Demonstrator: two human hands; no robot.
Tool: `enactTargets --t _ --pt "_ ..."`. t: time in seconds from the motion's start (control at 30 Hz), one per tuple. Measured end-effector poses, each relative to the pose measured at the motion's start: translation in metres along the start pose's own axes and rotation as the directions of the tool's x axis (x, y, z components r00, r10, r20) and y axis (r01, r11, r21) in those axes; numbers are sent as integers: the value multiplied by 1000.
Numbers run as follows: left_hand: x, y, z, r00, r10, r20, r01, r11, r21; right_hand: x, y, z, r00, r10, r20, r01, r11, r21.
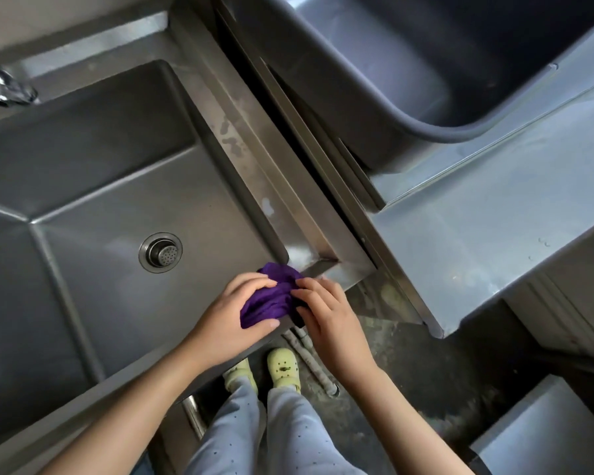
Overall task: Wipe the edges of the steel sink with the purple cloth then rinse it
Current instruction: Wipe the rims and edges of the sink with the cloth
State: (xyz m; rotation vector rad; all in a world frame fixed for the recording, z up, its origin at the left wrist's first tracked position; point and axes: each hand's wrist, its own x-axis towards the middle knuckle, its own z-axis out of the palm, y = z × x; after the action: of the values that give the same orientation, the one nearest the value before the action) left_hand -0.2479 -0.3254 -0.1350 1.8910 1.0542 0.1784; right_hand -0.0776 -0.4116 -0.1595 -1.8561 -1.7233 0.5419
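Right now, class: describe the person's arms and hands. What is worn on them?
Nothing is worn. The left hand and right hand are bare: no gloves, rings, watch or bracelet in view. Both forearms are uncovered down to the picture's lower edge, so no sleeves show. The fingernails are short and look unpainted.

Both hands are gripping the bunched purple cloth [271, 296] at the near corner of the steel sink [254, 159]: the left hand [234, 317] is closing around its lower side, the right hand [326, 313] is pinching its upper edge. The drain [160, 252] is lying beyond the left hand, the faucet [4, 84] far beyond it, pale green shoes [282, 366] showing below both wrists
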Motion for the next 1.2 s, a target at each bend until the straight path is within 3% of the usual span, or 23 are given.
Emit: enactTargets --t 0.1,0.2,0.33,0.5,0.6,0.77,0.93,1.03,1.2 --pt "-5 4 6 1000 9 -16 -8 1000 16 -3 -1 0 998 16 -64 -18 999 -43" --pt "-7 5 8 993 -69 -93 75 996 58 -4 -4 -3 992 87 -91 -93 994 -64" --pt "1 21 22 979 -77 -189 93 993 77 -7 -17 -11 977 205 -67 -204 979 20" --pt "38 34 36 938 -213 -273 163 967 -195 16 2 -17 970 240 38 -230 958 -170" --pt "54 28 26 925 -216 -312 149 963 -225 44 13 -19 979 192 66 -176 966 -191" --pt "84 6 -2 829 -84 -553 80 996 -30 105 18 -17 991 122 63 -112 983 -144" --pt "108 -14 6 872 107 -477 38 958 284 157 31 -5 979 82 187 -44 979 -197" --pt "114 -19 16 858 130 -498 35 951 309 158 35 5 989 21 150 20 964 -265" --pt "131 -18 8 846 193 -496 25 916 399 157 36 11 992 48 118 -8 949 -315"
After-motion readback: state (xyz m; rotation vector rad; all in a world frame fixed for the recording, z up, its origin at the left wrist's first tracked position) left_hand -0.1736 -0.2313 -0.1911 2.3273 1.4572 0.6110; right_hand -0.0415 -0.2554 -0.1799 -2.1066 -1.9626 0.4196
